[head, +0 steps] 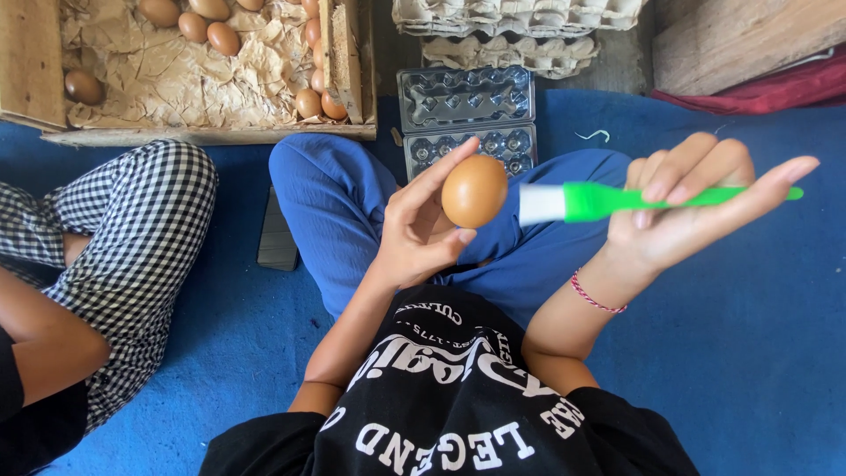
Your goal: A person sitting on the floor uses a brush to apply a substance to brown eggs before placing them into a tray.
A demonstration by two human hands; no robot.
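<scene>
My left hand holds a brown egg up between thumb and fingers, above my blue-trousered lap. My right hand grips a green-handled brush with white bristles. The bristle end points left, just beside the egg's right side. A red string bracelet circles my right wrist.
A clear plastic egg carton lies open beyond my knees. A wooden crate lined with brown paper holds several brown eggs. Grey pulp egg trays are stacked behind. Another person in checked trousers sits at left on the blue mat.
</scene>
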